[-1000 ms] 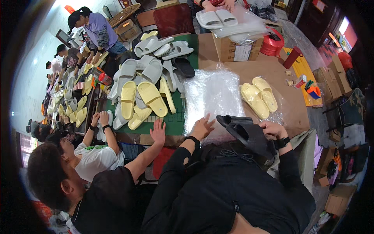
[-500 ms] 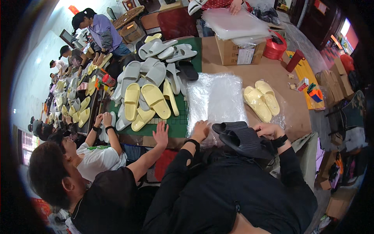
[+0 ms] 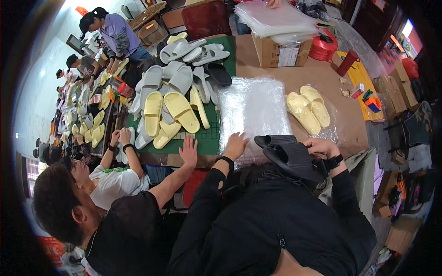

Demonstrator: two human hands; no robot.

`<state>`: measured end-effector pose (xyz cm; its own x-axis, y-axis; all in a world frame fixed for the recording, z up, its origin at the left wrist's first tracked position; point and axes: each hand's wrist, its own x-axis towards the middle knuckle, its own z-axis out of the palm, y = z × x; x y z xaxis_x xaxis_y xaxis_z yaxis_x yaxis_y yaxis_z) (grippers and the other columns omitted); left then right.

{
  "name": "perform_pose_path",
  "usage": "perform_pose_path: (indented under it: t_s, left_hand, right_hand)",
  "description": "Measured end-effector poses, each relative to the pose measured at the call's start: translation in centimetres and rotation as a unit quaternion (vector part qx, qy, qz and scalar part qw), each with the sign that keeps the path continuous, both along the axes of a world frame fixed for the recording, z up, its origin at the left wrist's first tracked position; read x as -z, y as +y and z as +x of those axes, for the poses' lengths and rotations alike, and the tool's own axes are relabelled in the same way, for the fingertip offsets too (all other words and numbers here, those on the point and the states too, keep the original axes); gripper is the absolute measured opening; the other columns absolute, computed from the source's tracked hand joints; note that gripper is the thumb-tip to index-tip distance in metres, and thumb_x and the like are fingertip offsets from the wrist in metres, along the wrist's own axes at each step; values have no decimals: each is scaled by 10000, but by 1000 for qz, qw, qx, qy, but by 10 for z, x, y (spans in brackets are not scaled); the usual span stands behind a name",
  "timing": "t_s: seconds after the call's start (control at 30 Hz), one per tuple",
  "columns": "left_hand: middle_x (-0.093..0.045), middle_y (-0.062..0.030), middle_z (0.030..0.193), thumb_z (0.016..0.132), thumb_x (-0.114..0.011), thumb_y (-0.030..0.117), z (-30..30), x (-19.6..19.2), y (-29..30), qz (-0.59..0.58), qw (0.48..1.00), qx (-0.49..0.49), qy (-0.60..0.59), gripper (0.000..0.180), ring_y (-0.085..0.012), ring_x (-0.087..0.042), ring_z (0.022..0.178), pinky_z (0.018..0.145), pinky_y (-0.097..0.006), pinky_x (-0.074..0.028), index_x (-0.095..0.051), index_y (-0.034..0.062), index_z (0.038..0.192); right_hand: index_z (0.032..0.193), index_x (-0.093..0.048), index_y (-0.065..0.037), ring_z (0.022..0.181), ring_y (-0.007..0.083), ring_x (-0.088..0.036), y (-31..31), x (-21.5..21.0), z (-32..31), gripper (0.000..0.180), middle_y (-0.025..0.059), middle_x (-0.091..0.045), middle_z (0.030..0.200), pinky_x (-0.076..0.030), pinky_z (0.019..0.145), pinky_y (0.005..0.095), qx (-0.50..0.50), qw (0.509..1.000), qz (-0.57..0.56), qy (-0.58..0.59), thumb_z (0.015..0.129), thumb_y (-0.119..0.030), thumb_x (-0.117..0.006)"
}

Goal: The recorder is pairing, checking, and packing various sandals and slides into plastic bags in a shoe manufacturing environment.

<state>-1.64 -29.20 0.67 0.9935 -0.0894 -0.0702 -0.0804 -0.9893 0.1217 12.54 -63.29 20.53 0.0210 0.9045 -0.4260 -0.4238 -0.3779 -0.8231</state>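
Observation:
My left hand (image 3: 235,146) lies with its fingers spread at the near edge of a stack of clear plastic bags (image 3: 253,106). In front of my chest is a pair of black ribbed slippers (image 3: 294,158), close to the table's near edge. My right hand (image 3: 323,148) is closed at their right side, its fingertips bent toward the upper rim; the thumb is hidden. Farther right on the table, a yellow pair of slippers (image 3: 309,110) sits on or in clear plastic. Left of the bags is a heap of loose grey slippers (image 3: 152,80) and yellow slippers (image 3: 181,112).
A co-worker's hand (image 3: 188,152) rests at the table edge left of mine. At the back stand a cardboard box (image 3: 284,54) topped with plastic sheets (image 3: 276,20), and a red twine roll (image 3: 323,45). A dark red cylinder (image 3: 348,63) and an orange tape dispenser (image 3: 373,105) are at the right.
My right hand and the black slippers have shifted slightly right. The fingers of my left hand have spread a little over the bags. The whole view has tilted slightly.

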Motion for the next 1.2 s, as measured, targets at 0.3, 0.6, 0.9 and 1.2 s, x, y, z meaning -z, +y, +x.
perform_pose_path:
  t_s: [0.3,0.6,0.9,1.2]
  left_hand:
    - [-285,-251,1330,703,-620,492,-19,-79,-29,62,992,83,73,761,-418,-302,1207,987,-472,-261,-275,294,1351]
    - [-473,-159,1148,783,-513,165,-5,-69,-19,-44,994,48,-89,426,-317,-484,987,833,-424,-393,-453,122,1202]
    - [-567,-157,794,812,-481,83,53,-128,-18,-187,943,-83,-262,180,-303,-536,755,644,-385,-450,-539,45,978]
    - [-625,-150,848,824,-529,117,64,-146,-28,-238,918,-65,-311,165,-300,-591,750,670,-359,-473,-622,44,939]
  right_hand:
    - [982,-586,84,897,114,-553,0,-16,-6,241,71,-601,1009,-425,810,229,37,999,12,-9,751,19,-561]
    - [1039,-573,74,938,116,-543,-1,-25,-5,280,74,-594,1064,-411,848,230,19,1000,10,-4,767,11,-546]
    - [961,-591,60,748,85,-560,-5,-28,-3,240,56,-614,870,-442,646,197,25,999,23,-39,737,-24,-571]
    - [985,-594,11,976,239,-543,30,-39,-10,251,118,-548,1117,-397,864,288,69,920,103,-373,752,-78,-571]
